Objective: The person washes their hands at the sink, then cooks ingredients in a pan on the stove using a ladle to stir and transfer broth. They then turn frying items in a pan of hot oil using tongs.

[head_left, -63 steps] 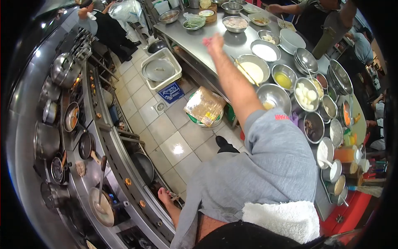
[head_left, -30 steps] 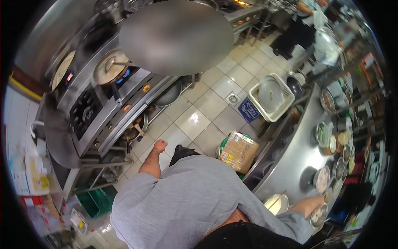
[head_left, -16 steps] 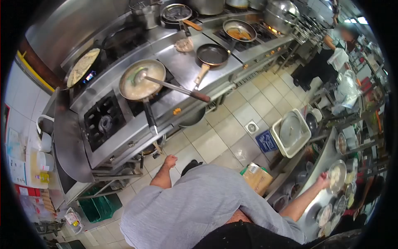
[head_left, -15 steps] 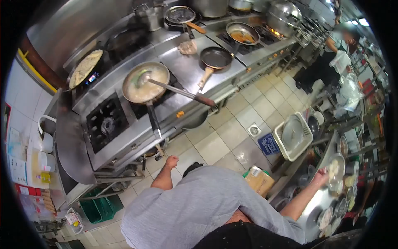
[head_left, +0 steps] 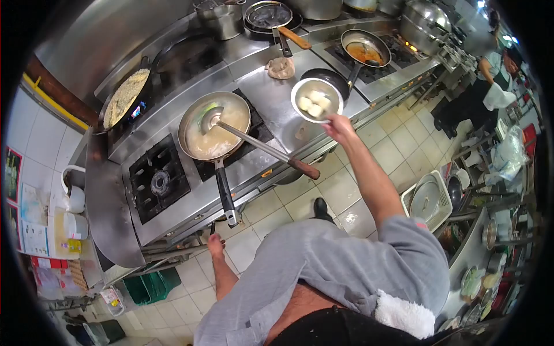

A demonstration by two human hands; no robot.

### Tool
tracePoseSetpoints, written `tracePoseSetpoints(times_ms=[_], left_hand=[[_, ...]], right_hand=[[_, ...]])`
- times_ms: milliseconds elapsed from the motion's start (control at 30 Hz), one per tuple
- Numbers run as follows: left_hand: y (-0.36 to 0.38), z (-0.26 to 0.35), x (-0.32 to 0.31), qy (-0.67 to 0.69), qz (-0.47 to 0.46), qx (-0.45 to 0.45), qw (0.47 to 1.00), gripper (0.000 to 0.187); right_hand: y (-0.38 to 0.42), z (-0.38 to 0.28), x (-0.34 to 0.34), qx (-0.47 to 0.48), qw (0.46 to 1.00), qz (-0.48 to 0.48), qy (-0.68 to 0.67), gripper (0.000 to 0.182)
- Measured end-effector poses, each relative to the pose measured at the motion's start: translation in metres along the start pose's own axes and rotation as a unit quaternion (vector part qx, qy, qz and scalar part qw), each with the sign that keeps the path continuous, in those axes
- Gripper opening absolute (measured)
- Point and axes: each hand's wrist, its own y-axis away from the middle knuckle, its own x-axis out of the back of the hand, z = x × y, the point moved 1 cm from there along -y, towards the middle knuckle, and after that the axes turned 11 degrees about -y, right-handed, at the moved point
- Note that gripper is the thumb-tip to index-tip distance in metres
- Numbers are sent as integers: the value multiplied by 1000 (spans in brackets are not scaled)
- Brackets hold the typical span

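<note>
My right hand (head_left: 340, 128), closed on the rim of a small metal bowl (head_left: 297, 94), holds it out over the steel counter by the stove. Several pale rounded pieces (head_left: 314, 105) lie inside it. The bowl partly hides a dark frying pan (head_left: 329, 75) behind it. Low at the stove's front, my left hand (head_left: 216, 247) is empty with its fingers loosely apart, below the handle of a large frying pan (head_left: 183, 128). That pan stands on a burner with a cloudy, pale liquid in it. A ladle (head_left: 259, 144) rests in it, its handle pointing towards me.
At the back left sits a wide pan (head_left: 128, 98) of pale food. A pan with orange sauce (head_left: 365, 53) stands on the right burner, and a crumpled cloth (head_left: 281, 68) lies on the counter. A person (head_left: 482, 81) stands at the far right. A white basin (head_left: 430, 202) is at right.
My right hand has swung from the right-hand worktop over to the stove counter, bringing the metal bowl with the pale pieces. My left hand has moved lower and slightly left.
</note>
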Motion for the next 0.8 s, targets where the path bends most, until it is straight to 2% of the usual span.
tracePoseSetpoints(times_ms=[67, 133, 167, 233, 267, 333, 367, 433, 467, 533, 567, 600, 633, 667, 700, 733, 767, 800], left_hand=[[3, -14, 19, 96, 47, -20, 994, 12], [30, -6, 29, 153, 144, -68, 975, 9], [49, 4, 29, 159, 159, -61, 973, 9], [90, 38, 28, 222, 296, -78, 926, 10], [111, 52, 25, 222, 308, -70, 922, 10], [147, 86, 15, 261, 341, -149, 891, 15], [166, 108, 8, 261, 351, -143, 888, 15], [205, 158, -11, 238, 391, -203, 865, 21], [222, 178, -16, 232, 398, -196, 866, 21], [245, 218, -30, 183, 383, -253, 869, 21], [255, 237, -37, 180, 387, -253, 868, 21], [263, 256, -45, 164, 386, -257, 870, 21], [268, 271, -54, 146, 385, -260, 873, 21], [267, 285, -62, 155, 355, -298, 872, 19], [265, 299, -73, 136, 319, -311, 885, 19], [262, 313, -88, 121, 280, -322, 896, 18], [263, 328, -107, 111, 221, -350, 904, 16], [266, 345, -127, 102, 165, -318, 928, 14]], right_hand=[[-47, 12, -36, -38, 998, -33, 36, 14], [-79, 23, -65, -75, 992, -66, 71, 14], [-90, 26, -80, -87, 989, -75, 88, 14], [-121, 39, -95, -119, 983, -88, 111, 13], [-134, 47, -97, -140, 980, -92, 109, 13], [-156, 58, -100, -174, 972, -96, 124, 14], [-163, 59, -100, -183, 969, -102, 130, 14], [-172, 65, -97, -185, 973, -107, 82, 14], [-165, 56, -98, -189, 973, -114, 71, 18], [-158, 42, -96, -216, 968, -103, 69, 21], [-155, 37, -94, -235, 966, -92, 63, 23], [-151, 33, -90, -189, 972, -82, 109, 26], [-146, 25, -88, -194, 972, -82, 107, 26], [-139, 14, -85, -59, 965, -90, 239, 27], [-137, 4, -81, 81, 923, -96, 363, 27], [-155, 6, -73, 208, 887, -116, 396, 17], [-159, -4, -71, 210, 886, -113, 397, 17], [-159, -17, -71, 237, 881, -119, 391, 15]])
